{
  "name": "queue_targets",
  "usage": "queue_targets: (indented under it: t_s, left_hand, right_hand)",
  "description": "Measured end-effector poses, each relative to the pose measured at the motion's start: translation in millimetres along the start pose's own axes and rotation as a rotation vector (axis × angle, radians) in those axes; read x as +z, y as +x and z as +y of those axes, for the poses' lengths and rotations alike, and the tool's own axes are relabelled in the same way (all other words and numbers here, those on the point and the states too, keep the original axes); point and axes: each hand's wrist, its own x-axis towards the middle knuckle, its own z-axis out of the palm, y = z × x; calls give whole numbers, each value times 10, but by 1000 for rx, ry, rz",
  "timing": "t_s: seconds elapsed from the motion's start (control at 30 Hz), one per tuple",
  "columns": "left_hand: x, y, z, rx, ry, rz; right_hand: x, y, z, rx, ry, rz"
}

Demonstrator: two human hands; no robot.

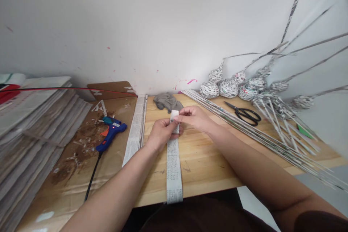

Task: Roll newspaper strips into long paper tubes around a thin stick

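Note:
A long newspaper strip (pixel 174 166) runs from my hands toward me and hangs over the table's front edge. Its far end is folded up between my fingers. My left hand (pixel 162 132) pinches that folded end, with the thumb on top and fingers curled beneath. From the right, my right hand (pixel 195 117) closes thumb and forefinger on the strip's upper edge. A crumpled grey cloth (pixel 166 101) lies just beyond both hands. Left of my left forearm is a stack of cut newspaper strips (pixel 137 123).
A blue glue gun (pixel 111 134) with a black cord rests on stained cardboard (pixel 78 145) at left, beside stacked newspapers (pixel 35 127). Rolled paper sticks (pixel 233 119), black scissors (pixel 244 113) and several woven paper gourds (pixel 228 87) lie at right. A wall (pixel 163 25) stands behind.

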Motion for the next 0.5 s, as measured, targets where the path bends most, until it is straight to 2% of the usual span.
queue_targets:
  t_s: [0.1, 0.23, 0.33, 0.5]
  left_hand:
    - [-3, 3, -3, 0, -5, -4]
    - [-4, -1, 12, -10, -4, 6]
    - [-3, -11, 36, -17, -7, 21]
    - [-3, -14, 52, -25, 2, 36]
  right_hand:
    - [6, 7, 37, -4, -36, 62]
    - [13, 20, 20, 70, 118, 11]
    - [-4, 25, -27, 136, 229, 22]
    - [-65, 25, -53, 220, 267, -27]
